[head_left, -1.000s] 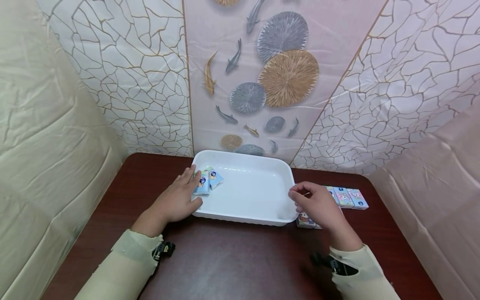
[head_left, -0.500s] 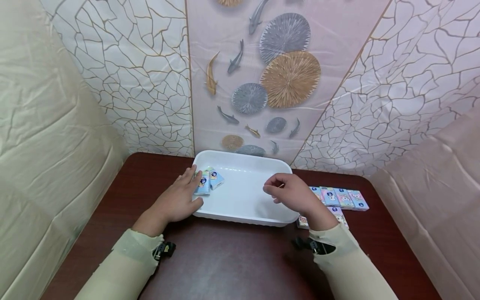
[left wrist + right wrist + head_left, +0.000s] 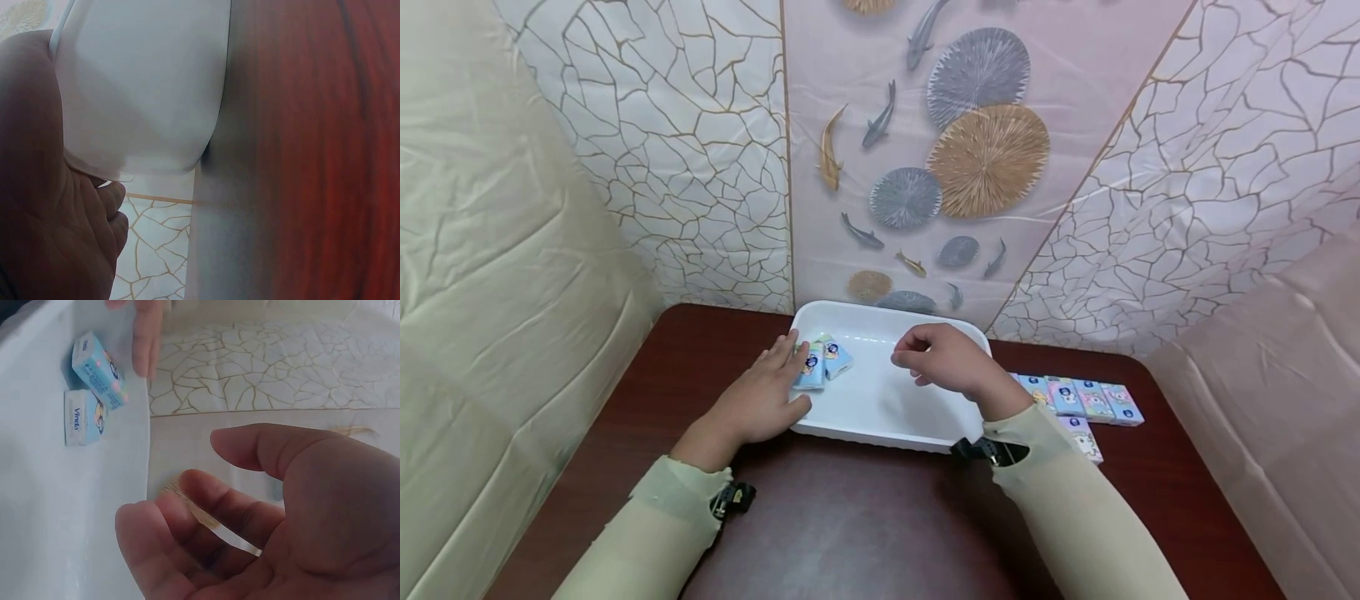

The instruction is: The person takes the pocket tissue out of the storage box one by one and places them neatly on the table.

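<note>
My left hand [image 3: 756, 400] rests against the left end of a white tray [image 3: 865, 412], its fingers along the rim and its thumb at the front corner. Beside those fingers, two small blue Vinda tissue packs lie in the tray: one pack [image 3: 810, 371] partly hidden by the fingers, the other pack [image 3: 837, 357] leaning askew against it. Over the tray's right half hovers my right hand [image 3: 300, 512]. Its fingers are loosely bent, the thumb stands apart from them, and I see nothing held. The left wrist view shows the tray's outer wall [image 3: 144, 87] beside the palm.
To the right of the tray, a row of several patterned packs [image 3: 1093, 400] lies on the dark red-brown table [image 3: 850, 517]. A lilac pack [image 3: 1082, 437] sits in front of the row, partly covered by the right sleeve. Patterned cloth [image 3: 910, 267] hangs behind the tray.
My right hand has moved left from beside the packs, across the tray's right rim, to above its inside. The left hand and the tray packs have stayed put; the view has shifted slightly.
</note>
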The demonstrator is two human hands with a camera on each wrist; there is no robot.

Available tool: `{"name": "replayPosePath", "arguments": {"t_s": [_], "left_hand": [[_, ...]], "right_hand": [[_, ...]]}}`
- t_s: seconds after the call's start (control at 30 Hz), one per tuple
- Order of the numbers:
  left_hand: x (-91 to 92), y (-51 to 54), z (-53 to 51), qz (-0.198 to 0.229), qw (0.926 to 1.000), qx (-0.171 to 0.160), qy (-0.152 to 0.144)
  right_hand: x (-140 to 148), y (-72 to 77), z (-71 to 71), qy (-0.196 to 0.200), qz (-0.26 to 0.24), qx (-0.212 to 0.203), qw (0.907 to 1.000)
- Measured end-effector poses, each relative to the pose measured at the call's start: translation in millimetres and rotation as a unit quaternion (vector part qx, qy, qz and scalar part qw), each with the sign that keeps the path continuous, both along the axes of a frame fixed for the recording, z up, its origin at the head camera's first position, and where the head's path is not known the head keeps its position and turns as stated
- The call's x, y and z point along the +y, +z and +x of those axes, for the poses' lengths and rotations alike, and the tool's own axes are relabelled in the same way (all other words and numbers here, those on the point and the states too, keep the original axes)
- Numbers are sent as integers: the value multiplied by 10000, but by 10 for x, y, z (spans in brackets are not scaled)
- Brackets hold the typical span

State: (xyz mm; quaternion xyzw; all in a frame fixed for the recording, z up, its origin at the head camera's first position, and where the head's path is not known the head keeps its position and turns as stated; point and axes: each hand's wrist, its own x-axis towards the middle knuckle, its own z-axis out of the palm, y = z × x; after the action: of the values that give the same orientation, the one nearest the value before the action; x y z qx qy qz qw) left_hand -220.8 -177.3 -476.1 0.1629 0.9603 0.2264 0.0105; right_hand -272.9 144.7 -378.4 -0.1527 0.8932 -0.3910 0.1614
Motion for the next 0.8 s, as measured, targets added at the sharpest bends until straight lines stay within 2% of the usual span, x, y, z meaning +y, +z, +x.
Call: {"name": "replayPosePath", "arguments": {"t_s": [0.43,0.8], "left_hand": [[-16,-16,-17,-90,9999,-70,19],[6,-1,-17,-46,9999,-101,1]], "right_hand": [[-502,-109,-452,2,-172,-358,9992],[-785,-378,-712,-47,-196,-707,9973]]}}
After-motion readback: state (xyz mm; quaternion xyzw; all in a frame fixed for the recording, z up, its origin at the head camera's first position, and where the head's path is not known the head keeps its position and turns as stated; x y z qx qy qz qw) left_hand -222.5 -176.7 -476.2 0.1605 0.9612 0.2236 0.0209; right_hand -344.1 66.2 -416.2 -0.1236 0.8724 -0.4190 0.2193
